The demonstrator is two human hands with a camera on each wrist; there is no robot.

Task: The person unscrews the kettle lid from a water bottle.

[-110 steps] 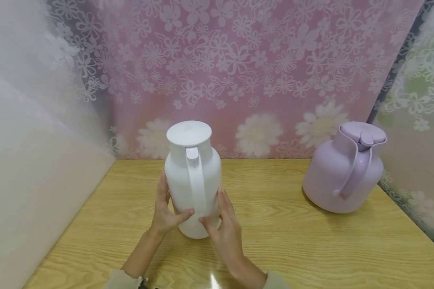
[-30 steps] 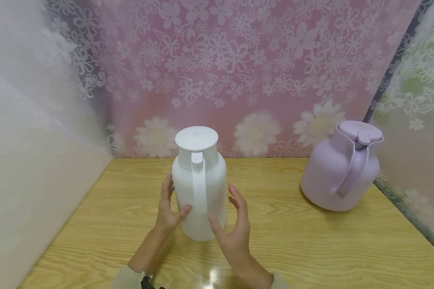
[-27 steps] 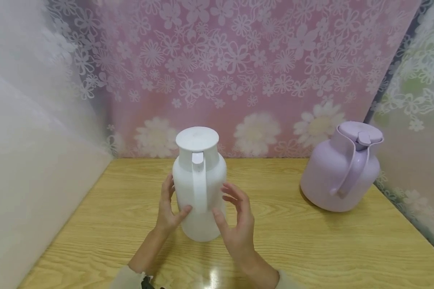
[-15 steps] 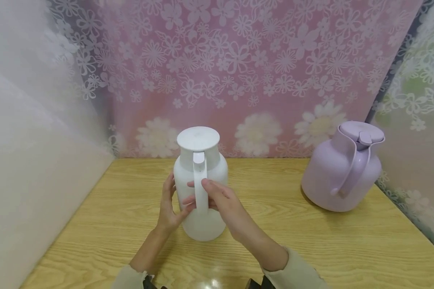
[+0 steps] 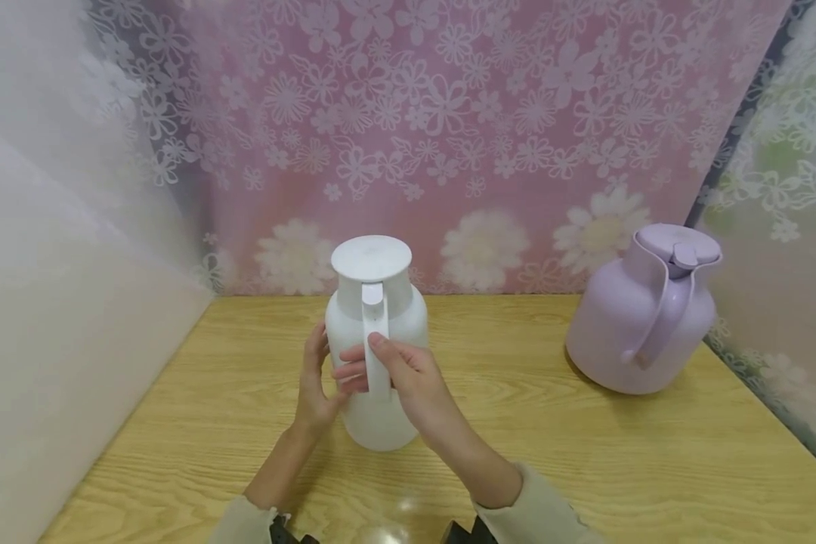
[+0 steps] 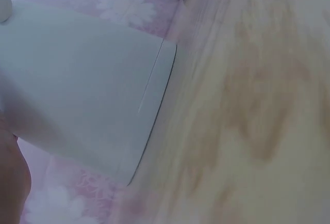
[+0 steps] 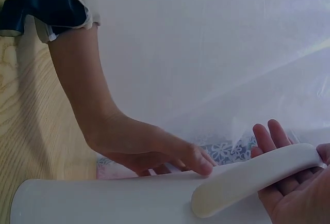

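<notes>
A white thermos jug (image 5: 381, 419) stands upright at the middle of the wooden table, its flat round lid on top and its handle (image 5: 378, 378) facing me. My right hand (image 5: 418, 378) grips this handle, fingers passed behind it and thumb along its front. In the right wrist view the fingers come out past the handle's far side. My left hand (image 5: 316, 389) holds the jug's left side low on the body, with its fingertips hidden behind. The left wrist view shows the jug's base (image 6: 149, 115) right at the tabletop.
A lilac thermos jug (image 5: 605, 325) stands at the right of the table (image 5: 517, 453), its handle turned toward the front. Flower-patterned pink sheeting (image 5: 449, 151) rises along the back edge. A pale sheet (image 5: 75, 264) closes off the left side.
The white jug has shifted slightly right and nearer. My right hand has left its right side, opened, and moved onto the handle. My left hand has stayed on the jug's left side.
</notes>
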